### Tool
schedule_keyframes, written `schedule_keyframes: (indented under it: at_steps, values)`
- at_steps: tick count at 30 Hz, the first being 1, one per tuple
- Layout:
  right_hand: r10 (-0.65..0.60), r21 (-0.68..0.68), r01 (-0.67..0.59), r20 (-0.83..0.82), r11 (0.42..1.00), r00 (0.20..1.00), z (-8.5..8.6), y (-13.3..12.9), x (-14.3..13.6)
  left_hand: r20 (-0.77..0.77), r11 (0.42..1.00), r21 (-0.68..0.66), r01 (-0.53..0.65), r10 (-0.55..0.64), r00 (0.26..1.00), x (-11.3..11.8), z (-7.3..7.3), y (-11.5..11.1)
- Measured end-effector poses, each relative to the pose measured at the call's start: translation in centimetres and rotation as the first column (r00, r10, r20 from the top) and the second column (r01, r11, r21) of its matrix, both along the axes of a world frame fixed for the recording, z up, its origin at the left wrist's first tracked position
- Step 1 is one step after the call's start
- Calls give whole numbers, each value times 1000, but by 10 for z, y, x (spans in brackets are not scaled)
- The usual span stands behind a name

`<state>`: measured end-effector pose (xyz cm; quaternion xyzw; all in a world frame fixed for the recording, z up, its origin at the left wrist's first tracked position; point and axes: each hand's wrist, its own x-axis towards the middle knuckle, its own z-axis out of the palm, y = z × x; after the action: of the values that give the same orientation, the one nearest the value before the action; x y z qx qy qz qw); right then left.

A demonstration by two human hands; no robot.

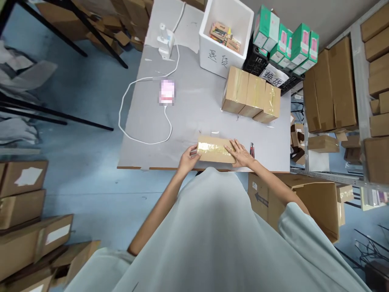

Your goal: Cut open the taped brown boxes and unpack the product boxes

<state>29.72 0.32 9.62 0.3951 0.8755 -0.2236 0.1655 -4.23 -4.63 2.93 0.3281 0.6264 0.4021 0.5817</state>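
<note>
A long cardboard box with shiny clear tape along its top lies at the front edge of the grey table. At its left end, my left hand grips the corner with thumb and bent fingers. My right hand rests on the box's right end, fingers stretched out and spread over the top. Just right of that hand lies a red and black utility knife.
Three taped cardboard boxes stand behind, beside a white foam bin and a black crate of green boxes. A white cable loops to a blurred device. An open carton stands below right.
</note>
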Motion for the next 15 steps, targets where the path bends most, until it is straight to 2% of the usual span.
schedule_keyframes:
  at_steps: [3, 8, 12, 15]
  values:
    - [-43, 21, 43, -30, 999, 999, -10, -7, 4, -9, 999, 20, -29, 29, 1000, 8, -5, -13]
    - [-80, 42, 84, -84, 996, 993, -19, -17, 4, -55, 999, 18, -32, 33, 998, 9, -9, -20]
    - [-191, 49, 199, -135, 979, 972, -26, -11, 0, -120, 998, 38, -56, 60, 991, 21, -3, -21]
    - [-237, 57, 249, -155, 967, 959, -32, 4, -14, -205, 990, 49, -133, 140, 969, 33, 6, -20]
